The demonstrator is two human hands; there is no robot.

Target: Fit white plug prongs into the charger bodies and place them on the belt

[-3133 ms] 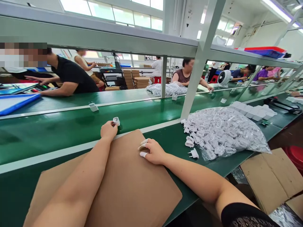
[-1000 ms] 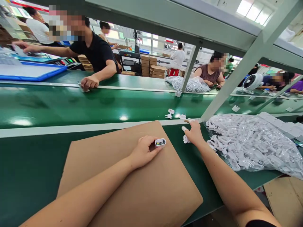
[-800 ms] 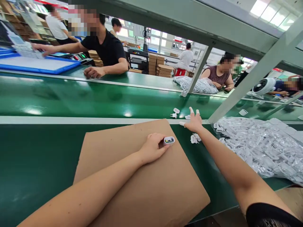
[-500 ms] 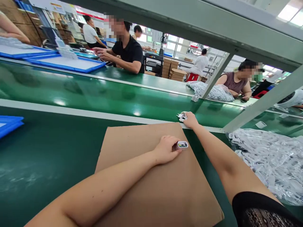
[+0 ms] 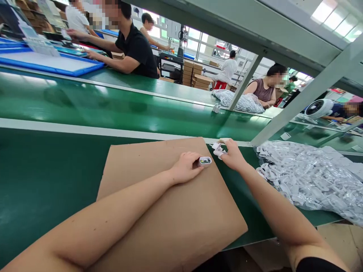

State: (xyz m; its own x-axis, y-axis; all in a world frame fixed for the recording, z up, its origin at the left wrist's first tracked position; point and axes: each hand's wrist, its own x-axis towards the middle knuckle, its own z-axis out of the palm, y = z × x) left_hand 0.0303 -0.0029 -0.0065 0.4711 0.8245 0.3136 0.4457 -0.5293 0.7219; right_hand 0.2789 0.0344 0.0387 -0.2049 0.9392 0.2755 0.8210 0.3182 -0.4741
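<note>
My left hand (image 5: 185,167) rests on a brown cardboard sheet (image 5: 167,211), its fingers and thumb closed round a white charger housing (image 5: 205,162). The housing's oval open end faces up, and circuit parts show inside. Just right of the sheet's far corner, my right hand (image 5: 234,154) pinches a small white plastic piece (image 5: 218,149) with thin prongs, which looks like a plug cover. A gap separates that piece from the housing. Fingers hide part of both items.
A clear bag of white plastic parts (image 5: 309,177) lies to the right on the green bench (image 5: 51,162). A slanted metal post (image 5: 300,96) rises behind it. Beyond a white strip (image 5: 85,130) runs a green belt (image 5: 119,113). Co-workers sit across, near a blue-edged tray (image 5: 70,64).
My right hand has come back from the white strip toward me, still with the white piece. My left hand keeps the housing over the cardboard. The camera has turned right.
</note>
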